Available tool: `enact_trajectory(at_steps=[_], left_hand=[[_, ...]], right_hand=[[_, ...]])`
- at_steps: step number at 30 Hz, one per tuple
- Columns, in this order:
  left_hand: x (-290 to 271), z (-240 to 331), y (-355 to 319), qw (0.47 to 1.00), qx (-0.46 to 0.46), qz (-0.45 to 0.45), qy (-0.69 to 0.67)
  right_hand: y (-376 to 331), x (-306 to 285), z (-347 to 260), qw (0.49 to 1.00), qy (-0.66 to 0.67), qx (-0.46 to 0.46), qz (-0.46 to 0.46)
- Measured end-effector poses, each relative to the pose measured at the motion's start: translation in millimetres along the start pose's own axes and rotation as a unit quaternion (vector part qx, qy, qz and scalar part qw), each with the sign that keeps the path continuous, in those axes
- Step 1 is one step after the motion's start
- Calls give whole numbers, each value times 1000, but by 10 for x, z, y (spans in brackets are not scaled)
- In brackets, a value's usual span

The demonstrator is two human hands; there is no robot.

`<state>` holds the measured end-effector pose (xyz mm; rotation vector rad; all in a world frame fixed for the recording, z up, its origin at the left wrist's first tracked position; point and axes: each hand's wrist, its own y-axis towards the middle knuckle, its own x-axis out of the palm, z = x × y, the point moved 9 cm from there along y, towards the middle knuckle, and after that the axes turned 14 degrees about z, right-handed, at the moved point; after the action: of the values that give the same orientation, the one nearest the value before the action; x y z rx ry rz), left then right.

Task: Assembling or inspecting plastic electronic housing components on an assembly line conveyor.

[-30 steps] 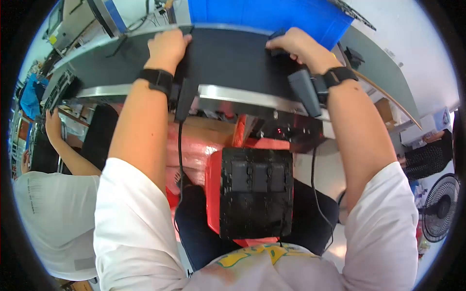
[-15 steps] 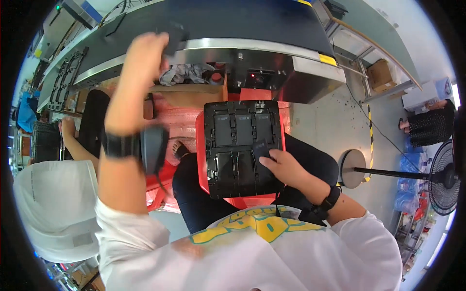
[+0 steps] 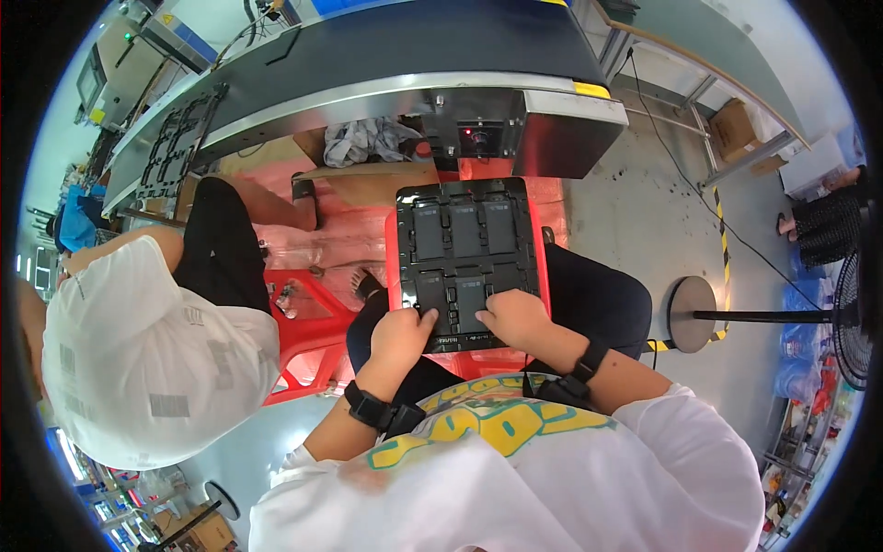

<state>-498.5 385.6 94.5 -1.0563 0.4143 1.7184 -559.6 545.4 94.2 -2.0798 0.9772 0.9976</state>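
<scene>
A black moulded tray (image 3: 529, 276) with several compartments sits in front of me on a red stool (image 3: 393, 262). Flat dark rectangular pieces, battery-like in shape, lie in it; three fill the upper row. My left hand (image 3: 401, 340) is at the tray's lower left, its thumb against the lower end of a flat black piece (image 3: 431, 293); its other fingers are curled and mostly hidden. At the lower middle compartment, my right hand (image 3: 518, 317) has thumb and finger pinched at the right edge of another flat black piece (image 3: 470, 296).
A dark conveyor belt (image 3: 405, 51) with a metal edge runs beyond the tray. Beneath it, a cardboard box (image 3: 377, 184) holds grey cloth. Another person in white (image 3: 156, 359) sits at left. A fan (image 3: 851, 317) and a round base (image 3: 692, 315) stand at right.
My left hand has come down from the conveyor with a dark piece to the tray's lower left. The piece in my right hand now lies in the lower middle compartment. The neighbour has leaned closer.
</scene>
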Motion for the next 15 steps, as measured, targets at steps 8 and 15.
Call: enact_trajectory(at_steps=[8, 15], left_hand=[[-279, 465, 8, 974, 192, 70, 101], [21, 493, -227, 923, 328, 4, 200]], right_hand=[[-239, -850, 296, 972, 185, 21, 140], [23, -1705, -172, 964, 217, -13, 150]])
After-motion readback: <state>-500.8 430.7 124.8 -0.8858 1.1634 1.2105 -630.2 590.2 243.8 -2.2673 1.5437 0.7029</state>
